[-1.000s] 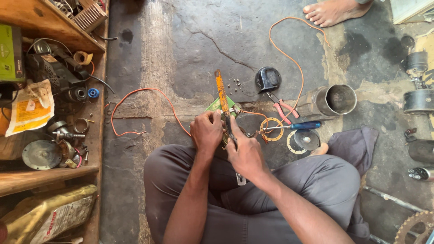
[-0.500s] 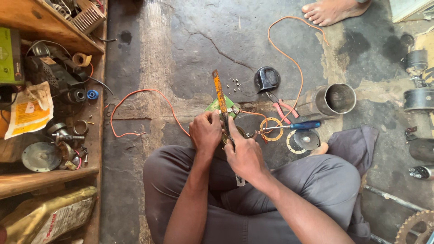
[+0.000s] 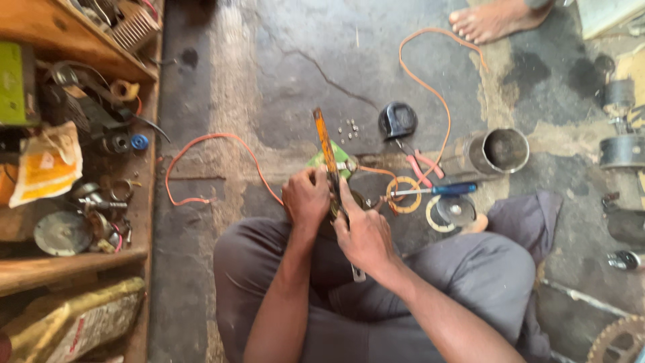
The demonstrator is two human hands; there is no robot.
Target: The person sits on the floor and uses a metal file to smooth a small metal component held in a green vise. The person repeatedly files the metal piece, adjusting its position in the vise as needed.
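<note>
I am steadying a small metal part [image 3: 349, 202] with the left hand [image 3: 306, 197]; the right hand [image 3: 363, 232] is gripping the orange-handled tool [image 3: 327, 151] (tip hidden), probably prying next.

- Hands at work: 2, left [image 3: 306, 197] and right [image 3: 363, 232].
- Bare foot [image 3: 494, 19] of another person: 1.
- Orange-handled tool [image 3: 327, 149]: 1.
- Blue screwdriver [image 3: 440, 190]: 1.
- Red pliers [image 3: 420, 168]: 1.
- Metal cylinder [image 3: 500, 151]: 1.
- Orange wires: 2, one at left [image 3: 208, 144], one at right [image 3: 430, 81].
- Small screws [image 3: 349, 129]: a cluster, too small to count.
- Black cap [image 3: 398, 119]: 1.
</note>
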